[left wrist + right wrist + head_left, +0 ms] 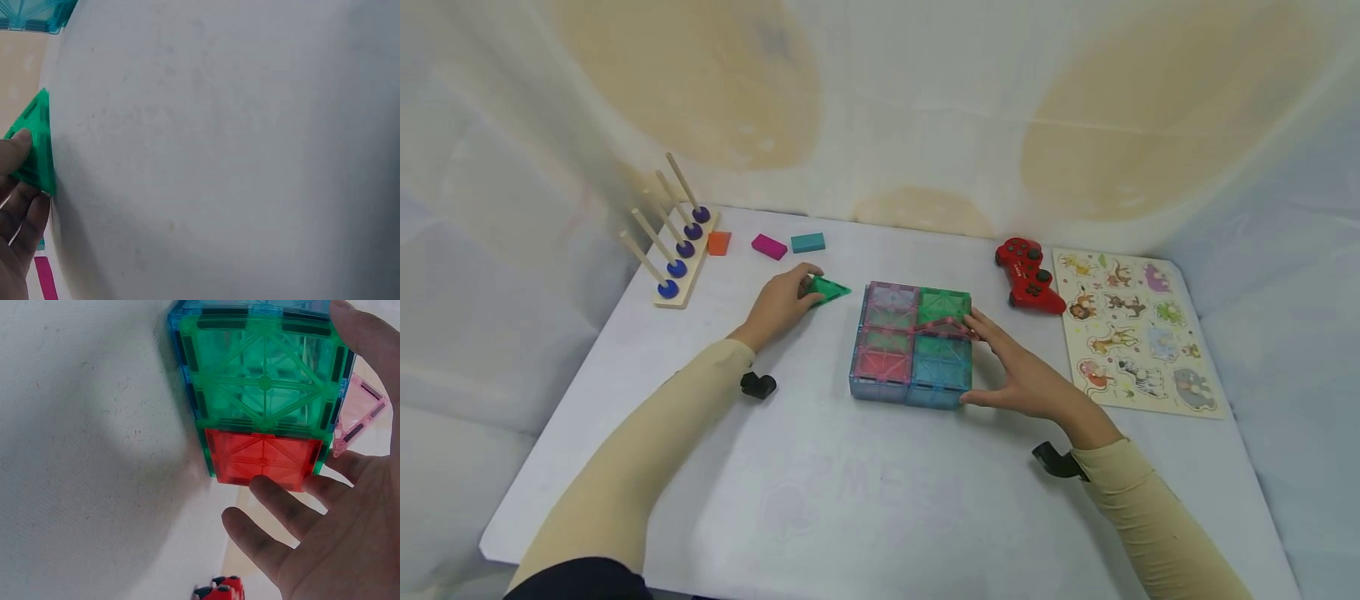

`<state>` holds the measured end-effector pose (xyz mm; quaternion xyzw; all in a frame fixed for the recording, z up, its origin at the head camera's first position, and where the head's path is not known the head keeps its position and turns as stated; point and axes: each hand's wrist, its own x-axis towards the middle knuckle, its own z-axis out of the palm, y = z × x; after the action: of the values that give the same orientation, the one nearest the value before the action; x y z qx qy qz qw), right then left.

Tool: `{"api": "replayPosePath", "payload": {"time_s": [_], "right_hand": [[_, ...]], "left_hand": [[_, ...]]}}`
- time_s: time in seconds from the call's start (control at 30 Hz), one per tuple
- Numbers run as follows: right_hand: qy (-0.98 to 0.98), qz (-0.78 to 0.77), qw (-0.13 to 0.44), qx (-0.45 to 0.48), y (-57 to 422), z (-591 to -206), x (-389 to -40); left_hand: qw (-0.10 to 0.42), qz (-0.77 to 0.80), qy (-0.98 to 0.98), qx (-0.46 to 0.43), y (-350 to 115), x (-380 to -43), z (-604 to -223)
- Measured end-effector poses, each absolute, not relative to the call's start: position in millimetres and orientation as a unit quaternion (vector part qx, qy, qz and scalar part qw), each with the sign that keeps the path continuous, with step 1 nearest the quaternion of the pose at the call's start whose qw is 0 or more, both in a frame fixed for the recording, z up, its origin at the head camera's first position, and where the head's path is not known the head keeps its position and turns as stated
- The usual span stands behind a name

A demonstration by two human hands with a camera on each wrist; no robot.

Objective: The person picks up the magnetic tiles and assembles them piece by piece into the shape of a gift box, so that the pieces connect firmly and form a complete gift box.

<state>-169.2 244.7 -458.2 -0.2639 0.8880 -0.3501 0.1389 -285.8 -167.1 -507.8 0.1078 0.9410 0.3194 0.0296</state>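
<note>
My left hand (781,302) pinches a green triangular magnetic tile (827,289) between thumb and fingers, left of a low box built of magnetic tiles (880,387). In the left wrist view, the thumb lies on the face of this triangle (39,150). My right hand (1026,379) touches the box's right side, thumb at the near corner and spread fingers towards the far one. Green and red square tiles (262,459) form that side in the right wrist view. A pink triangular tile (943,325) stands tilted on the box top, close to the right fingertips.
A wooden peg stand (692,271) with blue discs is at the left. Orange (718,243), magenta (769,246) and teal blocks (808,242) lie behind my left hand. At the right are a red game controller (1028,277) and an animal puzzle board (1138,333).
</note>
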Motion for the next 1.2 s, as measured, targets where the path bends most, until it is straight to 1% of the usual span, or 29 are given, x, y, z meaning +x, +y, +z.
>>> {"api": "replayPosePath", "payload": {"time_s": [0.23, 0.53, 0.8, 0.97, 1.2], "right_hand": [[0.889, -0.350, 0.140, -0.260, 245, -458, -168], [0.889, -0.350, 0.141, -0.259, 245, -459, -168], [0.890, -0.348, 0.142, -0.259, 245, -457, -169], [0.890, -0.349, 0.144, -0.256, 244, -458, -169], [0.891, -0.349, 0.147, -0.251, 244, -457, -168]], "left_hand": [[0.009, 0.352, 0.929, 0.116, -170, -279, -497], [-0.036, 0.413, 0.899, 0.139, -162, -268, -462], [-0.056, 0.453, 0.865, 0.208, -138, -252, -437], [-0.065, 0.445, 0.852, 0.267, -117, -242, -436], [-0.053, 0.420, 0.851, 0.311, -91, -232, -436]]}}
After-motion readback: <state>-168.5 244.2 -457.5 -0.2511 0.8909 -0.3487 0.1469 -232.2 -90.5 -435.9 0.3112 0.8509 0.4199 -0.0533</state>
